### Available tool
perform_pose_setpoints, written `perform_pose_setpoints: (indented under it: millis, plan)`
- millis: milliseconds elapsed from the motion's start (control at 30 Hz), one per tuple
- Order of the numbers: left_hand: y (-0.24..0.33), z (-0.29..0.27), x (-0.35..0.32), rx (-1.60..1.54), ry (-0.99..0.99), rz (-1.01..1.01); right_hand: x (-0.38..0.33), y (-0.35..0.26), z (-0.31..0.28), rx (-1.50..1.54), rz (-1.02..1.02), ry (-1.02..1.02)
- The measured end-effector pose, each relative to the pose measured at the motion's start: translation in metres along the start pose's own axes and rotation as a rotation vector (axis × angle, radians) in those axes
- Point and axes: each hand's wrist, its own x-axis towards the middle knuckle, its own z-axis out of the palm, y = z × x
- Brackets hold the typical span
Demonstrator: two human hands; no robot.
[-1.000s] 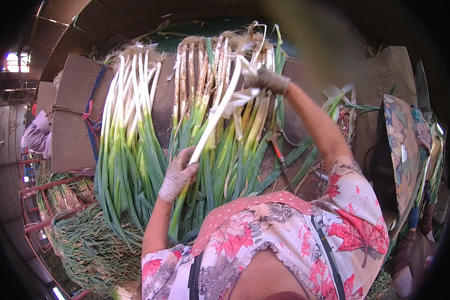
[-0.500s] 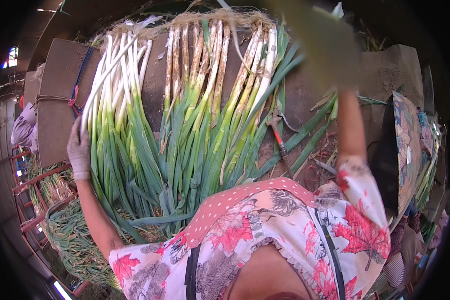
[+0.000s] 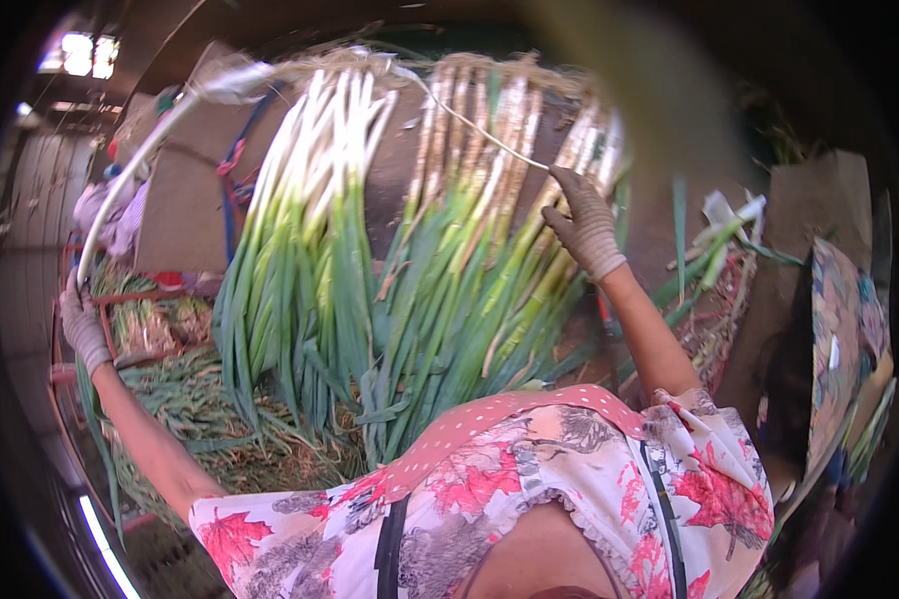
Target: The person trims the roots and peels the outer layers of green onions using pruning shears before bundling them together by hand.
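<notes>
My left hand (image 3: 85, 324), in a grey-white glove, is out at the far left, closed round a single long green onion (image 3: 120, 195). Its white stem arcs up toward the back of the bench, and its green leaves hang below the hand. My gloved right hand (image 3: 584, 222) is above the right-hand stalks, pinching the end of a thin pale strip (image 3: 474, 128), which runs back toward the onion's root end. Between my hands lie clean white green onions (image 3: 315, 150) on the left and soil-stained green onions (image 3: 469, 140) on the right, roots pointing away from me.
A brown bench (image 3: 185, 215) bears the onions. Torn leaves and scraps (image 3: 719, 240) lie at right. A heap of green onions (image 3: 210, 399) is below at left, beside a red metal frame (image 3: 65, 371). A patterned panel (image 3: 834, 339) stands at right. Something blurred covers the upper right.
My left hand has drawn one green onion from the clean bunch out to the left. My right hand has come down from the upper right and now holds the pale strip. The view has shifted.
</notes>
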Motion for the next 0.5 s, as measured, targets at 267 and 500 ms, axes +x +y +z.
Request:
perform_pose_setpoints:
  millis: [267,500]
  plan:
    - [0.008,0.084,0.006,-0.101,-0.246,-0.255,-0.085,0.031,-0.020,-0.328,0.220,0.027]
    - [0.308,0.122,-0.039,-0.983,-0.342,0.224,-0.180,0.010,-0.037,-0.698,0.395,-0.317]
